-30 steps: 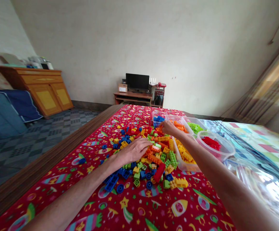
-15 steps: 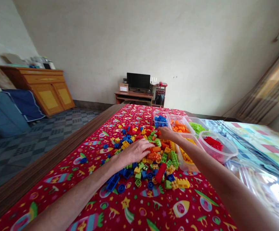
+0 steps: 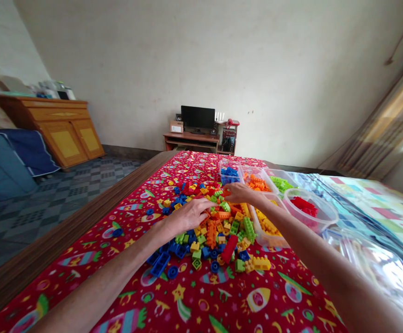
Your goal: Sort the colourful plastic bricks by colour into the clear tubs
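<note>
A mixed pile of toy building blocks (image 3: 234, 226) in red, blue, green, yellow and orange lies on the red patterned cloth (image 3: 229, 296). My left hand (image 3: 192, 213) rests over the pile's middle, fingers stretched forward above orange and green blocks, holding nothing that I can see. Just beyond it, my right hand (image 3: 239, 192) is at the pile's far right side, its fingers curled down and closed; what they hold is hidden. Close to that hand stand clear tubs of blue blocks (image 3: 229, 174), orange blocks (image 3: 257, 182) and yellow blocks (image 3: 269, 223).
Farther right are a tub of green blocks (image 3: 281, 184) and a round tub of red blocks (image 3: 304, 206). Clear plastic lids or packaging (image 3: 375, 263) lie at the right edge. A single blue block (image 3: 117, 232) sits apart on the left.
My right hand has turned slightly, its fingers now more visible beside the blue tub. My left hand has shifted a little left and away, and orange blocks near it have moved.
</note>
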Motion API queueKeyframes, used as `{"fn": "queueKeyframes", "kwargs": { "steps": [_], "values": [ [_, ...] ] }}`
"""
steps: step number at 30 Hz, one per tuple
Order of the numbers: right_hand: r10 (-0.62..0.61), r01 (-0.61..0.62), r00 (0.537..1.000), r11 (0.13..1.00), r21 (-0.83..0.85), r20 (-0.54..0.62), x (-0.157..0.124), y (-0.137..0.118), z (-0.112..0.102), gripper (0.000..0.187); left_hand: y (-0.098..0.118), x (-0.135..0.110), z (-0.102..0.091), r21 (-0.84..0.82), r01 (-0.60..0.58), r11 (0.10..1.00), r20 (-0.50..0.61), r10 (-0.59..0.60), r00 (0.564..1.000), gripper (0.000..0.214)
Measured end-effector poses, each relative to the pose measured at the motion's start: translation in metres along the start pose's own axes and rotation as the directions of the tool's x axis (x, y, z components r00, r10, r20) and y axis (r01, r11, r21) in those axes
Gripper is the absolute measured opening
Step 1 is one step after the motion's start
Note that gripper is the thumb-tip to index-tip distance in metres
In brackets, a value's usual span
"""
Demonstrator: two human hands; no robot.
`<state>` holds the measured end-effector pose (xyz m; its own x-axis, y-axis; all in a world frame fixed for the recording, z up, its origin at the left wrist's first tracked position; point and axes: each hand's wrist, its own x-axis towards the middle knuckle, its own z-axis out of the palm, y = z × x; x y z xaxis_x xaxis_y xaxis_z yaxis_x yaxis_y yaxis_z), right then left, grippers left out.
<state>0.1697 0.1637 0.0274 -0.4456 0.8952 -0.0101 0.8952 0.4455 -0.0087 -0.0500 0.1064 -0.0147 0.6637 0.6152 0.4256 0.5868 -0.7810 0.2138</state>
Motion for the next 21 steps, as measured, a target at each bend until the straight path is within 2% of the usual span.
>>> {"fn": "queueKeyframes", "kwargs": {
  "steps": [5,12,18,21],
  "values": [
    [-0.044,0.047,0.995,0.998,-0.029,0.084,0.001,-0.011,0.004,0.033,0.012,0.003,-0.010,-0.059,-0.026,0.998,0.034,0.028,0.999,0.033],
    [-0.069,0.078,0.991,0.994,-0.077,0.114,0.004,-0.019,0.009,0.024,0.037,-0.005,-0.014,-0.077,-0.099,0.992,0.201,0.113,0.973,0.030],
    [-0.075,0.080,0.996,0.993,-0.084,0.057,0.004,-0.016,0.022,0.027,0.051,-0.003,-0.019,-0.013,0.020,1.000,0.413,-0.013,0.911,0.041],
    [-0.058,0.059,0.998,0.996,-0.065,0.010,0.001,-0.012,0.020,0.026,0.050,-0.001,-0.021,-0.013,0.031,0.999,0.426,-0.023,0.904,0.038]
  ]
}}
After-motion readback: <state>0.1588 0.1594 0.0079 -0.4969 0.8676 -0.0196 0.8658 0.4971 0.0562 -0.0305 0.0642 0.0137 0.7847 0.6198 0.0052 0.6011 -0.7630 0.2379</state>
